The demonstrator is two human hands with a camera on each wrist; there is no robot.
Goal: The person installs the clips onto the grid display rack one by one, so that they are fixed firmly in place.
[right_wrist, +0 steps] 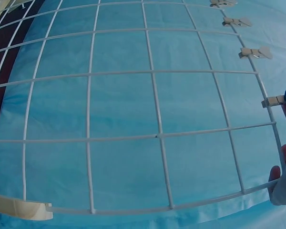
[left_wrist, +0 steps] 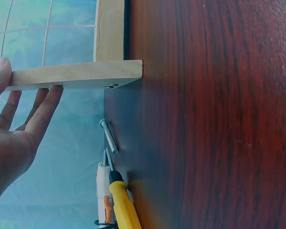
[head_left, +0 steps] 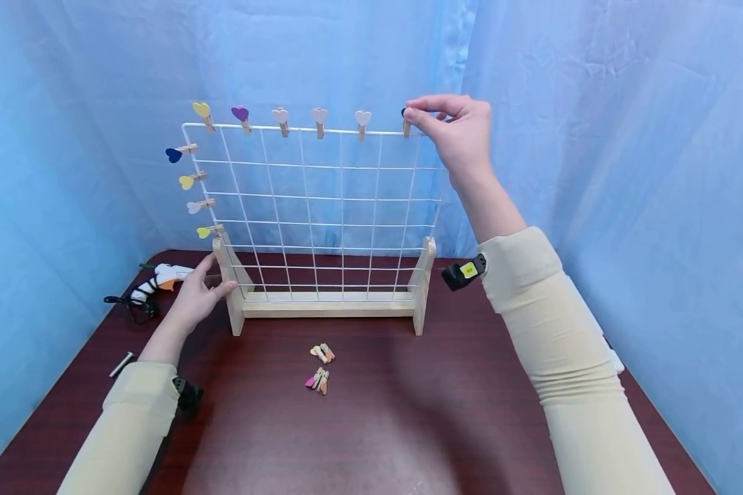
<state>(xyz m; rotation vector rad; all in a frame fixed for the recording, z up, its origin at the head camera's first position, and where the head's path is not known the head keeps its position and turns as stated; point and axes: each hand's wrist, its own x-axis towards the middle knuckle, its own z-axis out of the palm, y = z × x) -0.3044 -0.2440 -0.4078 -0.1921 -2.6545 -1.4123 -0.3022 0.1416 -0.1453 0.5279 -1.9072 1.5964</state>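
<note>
In the head view, a white wire grid (head_left: 342, 167) stands upright in a wooden stand (head_left: 328, 309). My right hand (head_left: 467, 134) is at the grid's upper right corner and pinches a clothespin (head_left: 406, 128) with a dark blue heart between thumb and forefinger. The right wrist view has this clothespin's (right_wrist: 275, 100) jaws over the edge wire. My left hand (head_left: 192, 297) grips the stand's left upright (left_wrist: 76, 73), thumb on one face and fingers on the other. More heart clothespins, such as a purple one (head_left: 240, 114) and a yellow one (head_left: 187, 182), line the top and left edges.
Several loose clothespins (head_left: 320, 379) lie on the dark red table (head_left: 359, 440) in front of the stand. To the left are a white glue gun (head_left: 167, 273) with a black cord, a metal bolt (head_left: 122, 364) and a yellow-handled screwdriver (left_wrist: 125, 205). Blue curtains (head_left: 625, 137) hang around the table.
</note>
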